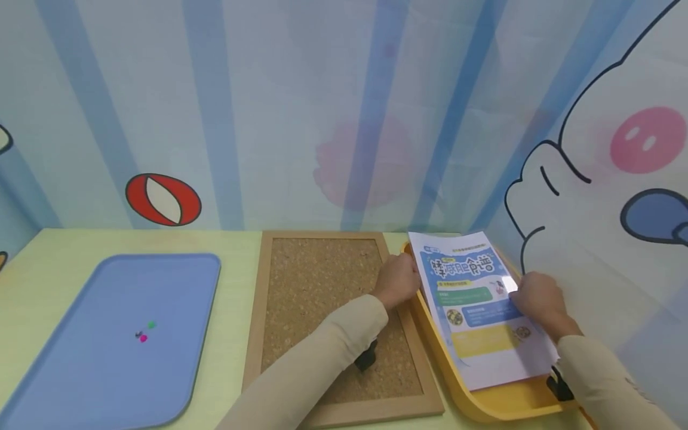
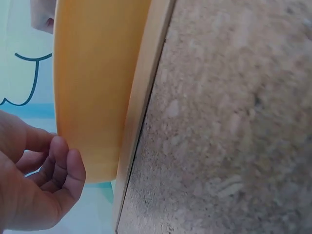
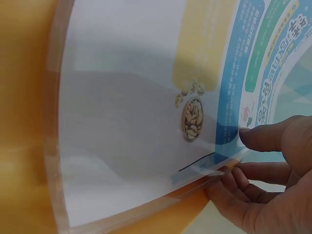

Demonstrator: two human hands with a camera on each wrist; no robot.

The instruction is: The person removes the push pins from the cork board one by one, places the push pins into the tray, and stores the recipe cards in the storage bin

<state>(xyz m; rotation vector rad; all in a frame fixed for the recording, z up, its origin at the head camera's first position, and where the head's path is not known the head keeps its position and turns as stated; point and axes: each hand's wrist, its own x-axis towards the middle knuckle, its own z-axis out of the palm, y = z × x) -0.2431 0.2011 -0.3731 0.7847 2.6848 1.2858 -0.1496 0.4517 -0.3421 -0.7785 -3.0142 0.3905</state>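
Observation:
A printed sheet with a clear plastic border (image 1: 484,358) lies inside a yellow tray (image 1: 505,409), its far end standing out past the tray's end. My right hand (image 1: 540,301) pinches the sheet's right edge. In the right wrist view, the right thumb (image 3: 265,139) lies on the printed side and the other fingers curl beneath. My left hand (image 1: 399,279) grips the tray's left rim. From the left wrist, its curled fingers (image 2: 73,170) overlap the outer wall (image 2: 97,87), while the sheet stays hidden behind that wall.
A wood-framed cork board (image 1: 317,286) lies against the tray's left side, under my left forearm. Farther left is a blue tray (image 1: 118,382) holding several tiny coloured bits (image 1: 143,338). A printed cloth backdrop (image 1: 290,119) rises behind the table and along its right side.

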